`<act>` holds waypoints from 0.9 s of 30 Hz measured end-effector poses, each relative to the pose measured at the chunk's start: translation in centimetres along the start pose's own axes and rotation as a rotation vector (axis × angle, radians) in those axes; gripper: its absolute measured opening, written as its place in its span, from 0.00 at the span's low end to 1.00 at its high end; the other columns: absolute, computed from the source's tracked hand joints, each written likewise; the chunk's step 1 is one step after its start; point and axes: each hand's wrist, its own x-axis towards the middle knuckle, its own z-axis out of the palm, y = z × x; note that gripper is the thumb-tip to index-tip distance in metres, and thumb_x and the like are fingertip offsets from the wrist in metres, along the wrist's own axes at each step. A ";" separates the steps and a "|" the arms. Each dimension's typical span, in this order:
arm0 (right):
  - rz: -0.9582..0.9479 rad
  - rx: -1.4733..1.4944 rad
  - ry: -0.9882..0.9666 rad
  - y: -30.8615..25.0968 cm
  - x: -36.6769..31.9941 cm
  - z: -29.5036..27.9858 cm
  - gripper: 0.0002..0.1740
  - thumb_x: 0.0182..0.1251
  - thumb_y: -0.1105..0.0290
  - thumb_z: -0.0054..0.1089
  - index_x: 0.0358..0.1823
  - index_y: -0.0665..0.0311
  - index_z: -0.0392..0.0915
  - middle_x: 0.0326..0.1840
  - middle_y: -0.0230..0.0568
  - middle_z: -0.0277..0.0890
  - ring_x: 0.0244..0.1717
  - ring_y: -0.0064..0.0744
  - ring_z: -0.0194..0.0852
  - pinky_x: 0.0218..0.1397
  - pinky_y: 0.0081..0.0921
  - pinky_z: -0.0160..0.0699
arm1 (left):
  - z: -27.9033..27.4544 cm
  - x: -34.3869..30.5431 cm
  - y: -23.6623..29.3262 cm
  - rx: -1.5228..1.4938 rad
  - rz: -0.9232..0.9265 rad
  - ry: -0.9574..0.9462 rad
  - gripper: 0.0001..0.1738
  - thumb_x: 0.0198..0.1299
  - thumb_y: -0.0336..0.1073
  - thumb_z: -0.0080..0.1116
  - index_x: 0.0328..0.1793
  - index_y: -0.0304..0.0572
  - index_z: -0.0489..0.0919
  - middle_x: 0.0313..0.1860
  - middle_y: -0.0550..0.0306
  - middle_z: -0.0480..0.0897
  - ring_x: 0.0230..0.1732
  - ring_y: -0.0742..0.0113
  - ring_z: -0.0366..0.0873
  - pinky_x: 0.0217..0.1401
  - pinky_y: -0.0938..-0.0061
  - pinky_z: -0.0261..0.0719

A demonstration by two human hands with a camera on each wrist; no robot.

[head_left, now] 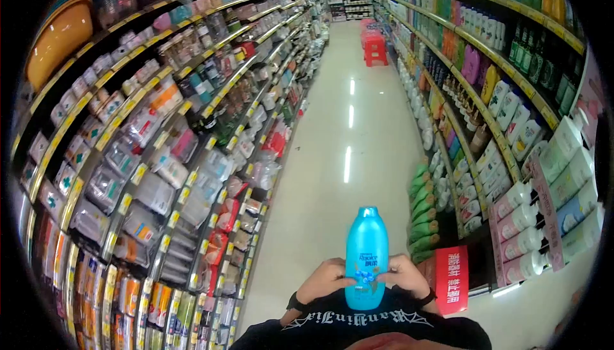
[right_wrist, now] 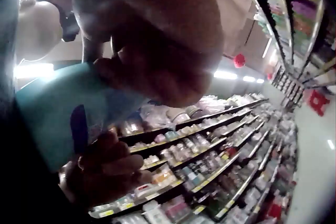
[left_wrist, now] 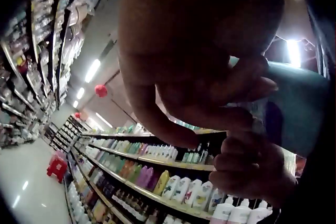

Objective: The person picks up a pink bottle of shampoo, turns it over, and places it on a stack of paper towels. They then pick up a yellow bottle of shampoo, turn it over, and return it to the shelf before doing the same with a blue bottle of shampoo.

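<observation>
A blue Rejoice shampoo bottle (head_left: 367,238) stands upright against the front of my dark shirt, its label facing up toward the head camera. My left hand (head_left: 325,279) grips its left side, with the thumb lying over the label. From the other side my right hand (head_left: 407,276) holds it the same way, low on the body. Both wrist views show the bottle's blue side (left_wrist: 302,106) (right_wrist: 55,103) between the two hands. Most of the fingers are hidden behind the bottle in the head view.
Packed shelves (head_left: 160,126) line the aisle's left side, and shelves of bottles (head_left: 470,36) run along the right. Red stools (head_left: 375,50) stand farther down the tiled floor (head_left: 326,132). A red sign (head_left: 452,279) and pump bottles (head_left: 521,241) are close on my right.
</observation>
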 end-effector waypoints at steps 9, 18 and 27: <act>0.028 0.143 0.245 2.1 4.1 -6.8 0.11 0.63 0.68 0.71 0.39 0.70 0.85 0.24 0.29 0.76 0.23 0.13 0.66 0.24 0.18 0.62 | -2.7 12.5 -5.0 0.004 0.125 -0.241 0.17 0.60 0.45 0.63 0.43 0.37 0.86 0.37 0.41 0.83 0.39 0.46 0.81 0.47 0.61 0.77; -0.029 0.028 0.404 -0.5 15.0 -12.9 0.12 0.60 0.66 0.72 0.37 0.70 0.85 0.23 0.33 0.75 0.22 0.17 0.67 0.23 0.21 0.62 | -11.2 26.4 -9.7 0.040 0.384 -0.271 0.22 0.60 0.50 0.63 0.33 0.34 0.83 0.28 0.42 0.80 0.34 0.43 0.78 0.43 0.56 0.75; 0.024 0.107 0.501 1.4 24.3 -17.8 0.13 0.64 0.67 0.68 0.41 0.71 0.84 0.27 0.31 0.78 0.28 0.16 0.69 0.30 0.20 0.68 | -15.0 33.9 -16.5 -0.096 0.163 -0.354 0.22 0.64 0.50 0.59 0.43 0.35 0.84 0.37 0.40 0.83 0.40 0.43 0.80 0.50 0.56 0.76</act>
